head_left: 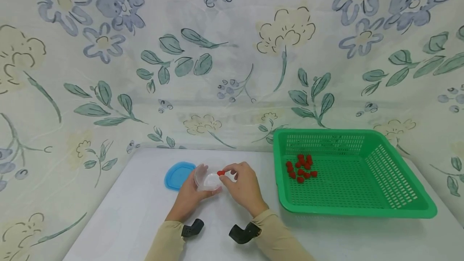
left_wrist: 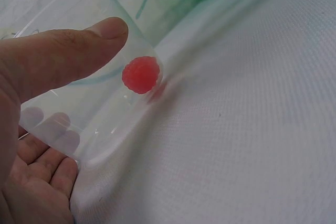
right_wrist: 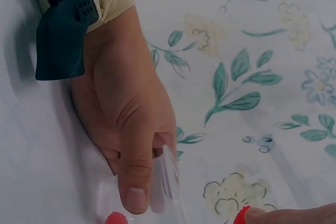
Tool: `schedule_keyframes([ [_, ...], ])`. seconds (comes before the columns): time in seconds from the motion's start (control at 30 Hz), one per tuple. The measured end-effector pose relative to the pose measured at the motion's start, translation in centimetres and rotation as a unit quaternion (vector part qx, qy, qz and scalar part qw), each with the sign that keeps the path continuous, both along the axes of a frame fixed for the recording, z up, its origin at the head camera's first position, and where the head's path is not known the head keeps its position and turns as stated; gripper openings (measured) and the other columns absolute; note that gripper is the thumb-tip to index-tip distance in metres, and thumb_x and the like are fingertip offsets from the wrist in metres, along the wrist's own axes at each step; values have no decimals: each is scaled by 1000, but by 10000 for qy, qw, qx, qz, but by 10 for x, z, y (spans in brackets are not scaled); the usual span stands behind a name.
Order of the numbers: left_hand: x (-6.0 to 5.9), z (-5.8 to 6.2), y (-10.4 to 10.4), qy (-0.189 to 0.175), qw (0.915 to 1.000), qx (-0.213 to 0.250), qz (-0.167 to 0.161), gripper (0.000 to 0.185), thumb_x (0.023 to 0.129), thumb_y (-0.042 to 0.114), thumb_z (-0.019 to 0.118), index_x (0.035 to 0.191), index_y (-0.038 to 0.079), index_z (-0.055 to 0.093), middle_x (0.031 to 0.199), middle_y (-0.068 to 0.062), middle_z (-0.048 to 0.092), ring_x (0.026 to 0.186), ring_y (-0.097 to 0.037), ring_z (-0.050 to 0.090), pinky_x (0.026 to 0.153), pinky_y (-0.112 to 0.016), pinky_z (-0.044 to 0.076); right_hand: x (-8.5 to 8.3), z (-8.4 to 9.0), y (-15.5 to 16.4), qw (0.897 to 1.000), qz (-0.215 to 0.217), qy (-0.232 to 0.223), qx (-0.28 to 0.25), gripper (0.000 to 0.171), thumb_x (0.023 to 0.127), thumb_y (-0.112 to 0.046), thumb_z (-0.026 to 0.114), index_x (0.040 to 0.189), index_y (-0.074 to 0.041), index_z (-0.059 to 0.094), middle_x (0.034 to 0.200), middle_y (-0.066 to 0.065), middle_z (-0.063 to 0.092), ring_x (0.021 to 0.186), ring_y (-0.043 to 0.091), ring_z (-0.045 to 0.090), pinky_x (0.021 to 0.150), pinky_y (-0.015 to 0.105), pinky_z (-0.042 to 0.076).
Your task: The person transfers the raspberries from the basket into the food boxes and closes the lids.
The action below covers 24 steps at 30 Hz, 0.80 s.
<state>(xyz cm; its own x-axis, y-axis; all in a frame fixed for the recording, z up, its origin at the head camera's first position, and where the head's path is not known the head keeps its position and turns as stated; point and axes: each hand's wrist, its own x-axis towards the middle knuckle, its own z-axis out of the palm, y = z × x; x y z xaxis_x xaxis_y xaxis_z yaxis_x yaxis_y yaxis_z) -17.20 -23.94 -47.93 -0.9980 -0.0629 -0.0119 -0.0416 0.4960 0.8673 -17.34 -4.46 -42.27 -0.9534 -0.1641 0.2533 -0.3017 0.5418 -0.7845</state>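
Observation:
My left hand holds a clear plastic cup by its side, thumb along the near wall and fingers around the far side. Through the wall, the left wrist view shows one red raspberry low in the cup. My right hand pinches another raspberry between thumb and fingertips, right at the cup's opening. In the right wrist view, that pinched raspberry shows at a fingertip by the bottom edge, apart from the raspberry in the cup.
To the right stands a green plastic basket with several red raspberries grouped at its left end. A blue lid lies on the white table, just left of the cup. Floral cloth hangs behind the table.

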Motion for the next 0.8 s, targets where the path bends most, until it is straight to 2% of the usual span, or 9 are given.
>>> schedule_keyframes([
  [0.8, -1, 1, 1, -17, 10000, 7, -52, 105, 73, 45, 89, 156, 17, 32, 156, -6, 42, 146, -33, 32, 113, -59, 33, -11, -31, -15, 9998, -170, 122, -76, 15, 88, -18, 78, 101, -10, 75, 91, 7, 58, 76, 15, 49, 63, 23, 43],
])
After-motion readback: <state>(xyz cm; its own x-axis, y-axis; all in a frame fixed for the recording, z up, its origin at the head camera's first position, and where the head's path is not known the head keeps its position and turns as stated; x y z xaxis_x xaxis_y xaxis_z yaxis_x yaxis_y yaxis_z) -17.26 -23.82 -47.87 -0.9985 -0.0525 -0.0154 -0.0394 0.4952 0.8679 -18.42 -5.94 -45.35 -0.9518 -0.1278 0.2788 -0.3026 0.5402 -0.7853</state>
